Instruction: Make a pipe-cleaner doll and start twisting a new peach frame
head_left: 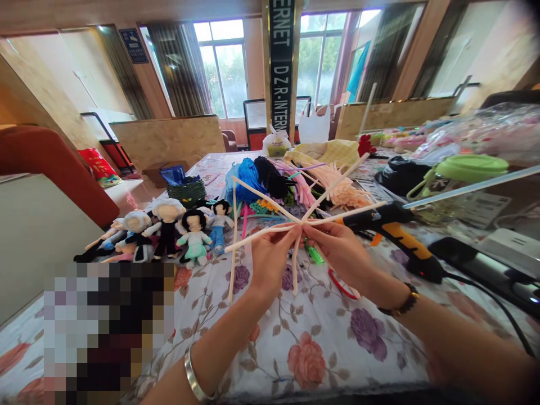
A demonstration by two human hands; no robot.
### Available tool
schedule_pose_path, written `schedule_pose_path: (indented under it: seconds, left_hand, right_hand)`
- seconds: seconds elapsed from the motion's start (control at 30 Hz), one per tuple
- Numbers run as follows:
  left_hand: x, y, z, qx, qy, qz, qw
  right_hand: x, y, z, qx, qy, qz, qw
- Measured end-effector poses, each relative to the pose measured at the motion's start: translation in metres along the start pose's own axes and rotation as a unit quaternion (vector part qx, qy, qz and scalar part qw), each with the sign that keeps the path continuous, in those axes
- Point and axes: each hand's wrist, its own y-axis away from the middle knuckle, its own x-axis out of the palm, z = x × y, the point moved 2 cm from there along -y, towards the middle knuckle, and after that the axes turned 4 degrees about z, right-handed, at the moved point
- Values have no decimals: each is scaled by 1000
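Several cream pipe cleaners (266,199) cross at one point above the table, their long ends spreading outward in a star shape. One of them bends sharply at the upper left and hangs down. My left hand (268,261) pinches them just left of the crossing, thumb against fingers. From the other side, my right hand (343,250) grips the strands close to the same point; the two hands' fingertips nearly meet. Below the right fingers lie a small green object (314,253) and a red loop (341,286), partly hidden by that hand.
Pipe-cleaner dolls (195,236) stand at the left. Blue (248,177), black (273,179) and peach (346,188) pipe-cleaner bundles lie behind my hands. At the right are a corded glue gun (405,244) with a long glue stick (472,185), and a green-lidded jar (472,167).
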Motion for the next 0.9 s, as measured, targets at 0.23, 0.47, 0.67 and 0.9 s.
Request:
schedule_pose_path:
  seconds: [0.23, 0.47, 0.67, 0.9]
  left_hand:
    - [1, 0, 0, 9, -10, 4, 1000]
    - [3, 5, -6, -33, -8, 40, 999]
    - [-12, -5, -9, -162, 60, 70, 982]
    - [-18, -14, -7, -357, 162, 147, 908]
  right_hand:
    - [-1, -1, 2, 11, -6, -7, 1000]
    - [-2, 0, 14, -4, 61, -1, 998]
    - [-11, -4, 31, -11, 126, -3, 992]
    - [-19, -10, 33, 37, 165, 89, 982]
